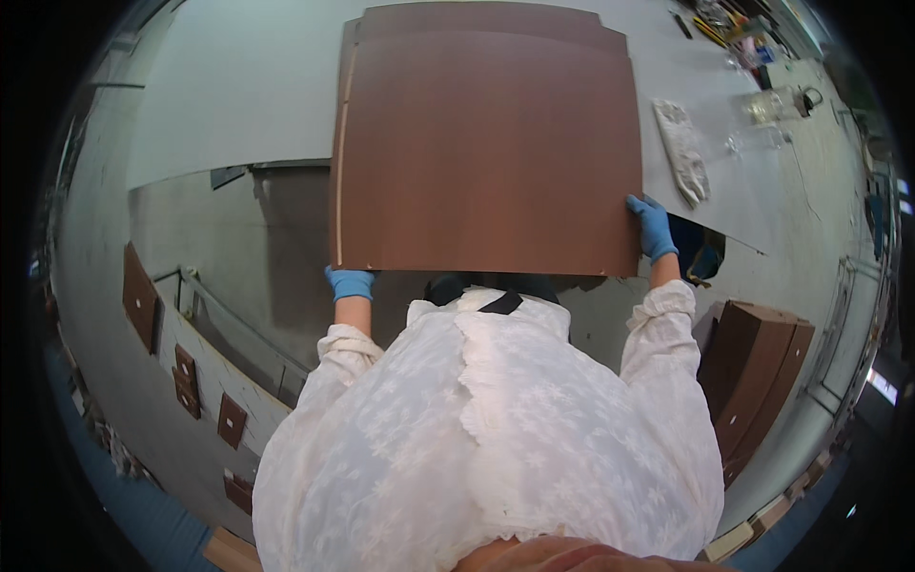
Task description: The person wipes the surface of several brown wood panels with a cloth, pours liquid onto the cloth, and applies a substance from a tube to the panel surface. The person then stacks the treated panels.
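Big brown panel (491, 153) spans between the hands, overhanging the white counter (238, 86) beyond them. Right hand (654, 229) is clamped on its side edge; left hand (350, 283) has fingers hidden underneath, can't tell. If either slips, the overhang could dip.

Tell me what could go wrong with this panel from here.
The brown panel reaches past the front edge of the white table, so it might tip if either grip slipped. The fingers of the left hand are hidden at its near corner and could get pinched. A shift rightward, past the right hand, might push the white cloth lying close by.
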`<state>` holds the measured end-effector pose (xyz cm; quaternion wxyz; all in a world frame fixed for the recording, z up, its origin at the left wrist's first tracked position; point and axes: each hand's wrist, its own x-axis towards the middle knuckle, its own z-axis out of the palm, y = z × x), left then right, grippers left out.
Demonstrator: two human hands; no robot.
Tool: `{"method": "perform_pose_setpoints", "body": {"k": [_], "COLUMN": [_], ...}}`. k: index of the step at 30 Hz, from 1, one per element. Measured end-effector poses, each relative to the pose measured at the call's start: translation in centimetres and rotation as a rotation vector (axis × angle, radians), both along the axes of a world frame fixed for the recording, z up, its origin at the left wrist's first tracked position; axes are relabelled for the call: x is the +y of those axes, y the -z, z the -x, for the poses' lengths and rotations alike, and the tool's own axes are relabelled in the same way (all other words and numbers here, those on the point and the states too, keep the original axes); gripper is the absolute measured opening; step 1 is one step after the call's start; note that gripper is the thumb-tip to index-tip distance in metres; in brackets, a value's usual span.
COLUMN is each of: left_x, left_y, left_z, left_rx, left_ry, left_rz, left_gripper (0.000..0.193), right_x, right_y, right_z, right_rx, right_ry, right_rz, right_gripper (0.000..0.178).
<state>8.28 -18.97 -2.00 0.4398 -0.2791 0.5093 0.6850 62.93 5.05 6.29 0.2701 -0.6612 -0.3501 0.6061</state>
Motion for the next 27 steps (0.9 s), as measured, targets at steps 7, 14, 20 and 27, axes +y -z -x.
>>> {"method": "perform_pose_setpoints", "body": {"k": [7, 14, 20, 27], "left_x": [2.6, 7.8, 15.1, 30.8], "left_y": [-0.3, -1.9, -6.4, -10.1], "left_z": [2.1, -0.8, -9.0, -28.9], "left_rx": [0.077, 0.347, 1.818, 2.013], "left_ry": [-0.019, -0.104, 0.353, 0.669], "left_rz": [0.114, 0.434, 1.074, 0.201], "left_gripper": [0.070, 0.074, 0.063, 0.048], "right_x": [4.5, 12.6, 17.4, 19.4], "right_y": [-4.6, -2.3, 4.4, 6.6], "right_z": [0.4, -5.8, -12.0, -16.2], "right_rx": [-0.772, -1.358, -1.233, -1.223], "right_ry": [-0.606, -0.662, -0.636, -0.498], "right_rz": [-0.084, -0.799, -0.852, -0.907], "right_gripper": [0.046, 0.061, 0.064, 0.048]}}
